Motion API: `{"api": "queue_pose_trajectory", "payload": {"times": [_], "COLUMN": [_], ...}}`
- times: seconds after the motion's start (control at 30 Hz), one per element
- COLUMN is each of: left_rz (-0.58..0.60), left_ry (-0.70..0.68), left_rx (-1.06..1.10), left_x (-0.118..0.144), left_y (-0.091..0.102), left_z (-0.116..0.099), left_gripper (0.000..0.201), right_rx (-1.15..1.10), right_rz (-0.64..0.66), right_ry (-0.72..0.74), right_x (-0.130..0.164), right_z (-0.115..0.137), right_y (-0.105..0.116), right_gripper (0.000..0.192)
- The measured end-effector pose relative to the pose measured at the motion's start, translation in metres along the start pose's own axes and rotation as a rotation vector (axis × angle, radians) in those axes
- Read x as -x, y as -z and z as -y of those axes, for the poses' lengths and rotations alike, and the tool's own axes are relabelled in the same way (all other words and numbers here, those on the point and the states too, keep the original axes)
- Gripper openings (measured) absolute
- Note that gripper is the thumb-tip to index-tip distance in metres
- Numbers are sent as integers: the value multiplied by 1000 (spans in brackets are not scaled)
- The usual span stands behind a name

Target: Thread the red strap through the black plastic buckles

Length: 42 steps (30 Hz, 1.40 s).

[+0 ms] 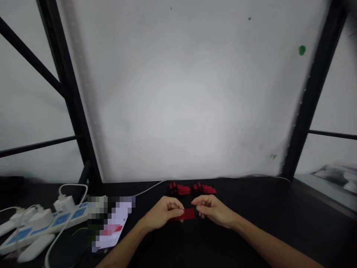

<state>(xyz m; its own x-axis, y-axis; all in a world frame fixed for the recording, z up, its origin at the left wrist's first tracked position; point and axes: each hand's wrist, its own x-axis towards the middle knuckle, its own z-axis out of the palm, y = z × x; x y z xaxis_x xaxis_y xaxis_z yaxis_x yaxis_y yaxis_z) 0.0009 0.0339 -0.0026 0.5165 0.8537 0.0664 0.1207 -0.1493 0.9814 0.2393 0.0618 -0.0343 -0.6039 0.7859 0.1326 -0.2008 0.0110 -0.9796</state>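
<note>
— What are they doing at the black table (279,216)?

— Both hands are on a red strap (187,214), held low over the tabletop, just in front of two rolled red straps (192,189) lying near the white backdrop.

— How are the hands set?

— The left hand (164,213) is curled, thumb and fingers pinching the strap's left end. The right hand (213,210) is curled too, fingertips closed on the dark end piece at the right.

— Any advice, from where you stand?

— I'd say keep the strap flat and taut between the two pinches, so it doesn't twist. The power strip (41,223) and its white cables sit well off to the left, out of the way.
</note>
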Motion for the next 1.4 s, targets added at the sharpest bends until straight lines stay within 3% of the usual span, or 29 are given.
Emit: {"api": "queue_pose_trajectory", "payload": {"times": [0.23, 0.53, 0.63, 0.73, 0.83, 0.93, 1.07, 1.3, 1.4], "left_rz": [0, 29, -53, -137, -132, -140, -95, -93, -79], "left_ry": [-12, -16, -111, -261, -270, -259, -272, -256, -255], "left_rx": [29, -42, -219, -596, -786, -821, -834, -897, -894], "left_x": [0, 1, 7, 11, 10, 6, 4, 7, 8], "left_y": [-4, -11, -20, -32, -42, -46, -46, -51, -51], "left_z": [-1, -2, -8, -10, -6, 0, 2, -3, -5], "left_gripper": [23, 21, 18, 42, 42, 28, 32, 25, 25], "right_rx": [-85, 76, 157, 214, 228, 213, 222, 447, 398], "right_rz": [-13, -63, -121, -228, -248, -182, -110, -238, -188], "right_ry": [24, 57, 9, -79, -148, -165, -165, 42, -29], "right_x": [5, 9, 9, 7, 7, 9, 11, 17, 18], "right_z": [5, 1, 2, 2, 2, 3, 3, 12, 12], "right_y": [-2, -10, -16, -19, -18, -15, -10, -18, -20], "right_gripper": [30, 23, 20, 17, 16, 18, 23, 17, 21]}}
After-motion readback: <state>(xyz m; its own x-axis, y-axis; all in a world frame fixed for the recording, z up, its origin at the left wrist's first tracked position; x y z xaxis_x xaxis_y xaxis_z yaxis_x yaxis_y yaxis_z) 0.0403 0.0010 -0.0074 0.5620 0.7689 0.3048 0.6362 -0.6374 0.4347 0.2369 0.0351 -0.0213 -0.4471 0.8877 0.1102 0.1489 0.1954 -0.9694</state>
